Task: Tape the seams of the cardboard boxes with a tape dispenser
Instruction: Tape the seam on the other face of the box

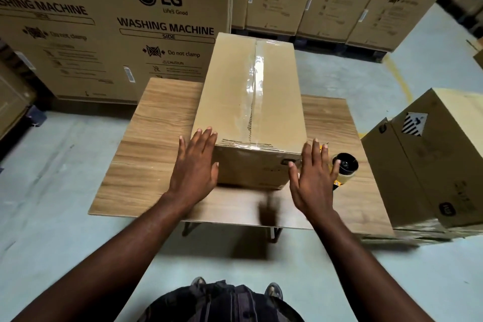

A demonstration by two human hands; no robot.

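Your left hand (pixel 194 165) and right hand (pixel 312 178), fingers straight and spread and holding nothing, flank the near corners of the cardboard box (pixel 243 102) at its 7 and 5 o'clock. Just beyond your right hand, at the box's 4 o'clock, the tape dispenser (pixel 345 167) sits on the table (pixel 156 125). The box runs lengthwise toward 12 o'clock, with clear tape (pixel 257 73) along its top seam. Washing-machine cartons (pixel 117 21) stand beyond.

Between your left hand (pixel 194 165) and right hand (pixel 312 178): box (pixel 230 91) of matt brown cardboard, top seam covered by glossy, wrinkled clear tape (pixel 257 73). Under both hands: tabletop (pixel 156 117), smooth wood-grain finish. Just right of your right hand: tape dispenser (pixel 345 165), black and yellow plastic with a slight sheen.
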